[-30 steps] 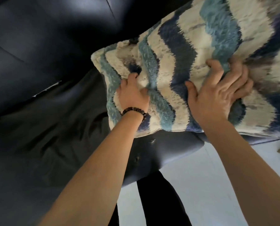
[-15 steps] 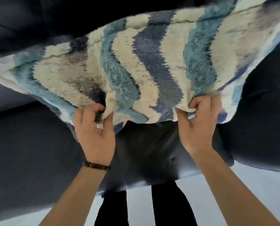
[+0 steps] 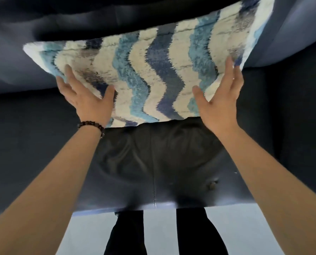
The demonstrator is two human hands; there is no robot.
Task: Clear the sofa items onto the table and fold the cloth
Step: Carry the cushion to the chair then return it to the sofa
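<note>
A fluffy cushion (image 3: 153, 70) with wavy blue, teal and cream stripes leans against the back of the dark sofa (image 3: 34, 144), its lower edge on the seat. My left hand (image 3: 87, 102), with a bead bracelet on the wrist, lies flat and open against the cushion's lower left part. My right hand (image 3: 221, 100) is open too, palm and fingers along the cushion's lower right edge. Neither hand pinches the fabric.
A dark cloth (image 3: 153, 157) lies spread on the sofa seat just below the cushion, between my arms. A pale floor (image 3: 254, 230) shows under the seat's front edge, with my dark-trousered legs (image 3: 196, 234) on it.
Both hands have let go of the cushion's lower edge and opened flat against it. The cushion has moved back against the sofa backrest and sits more upright.
</note>
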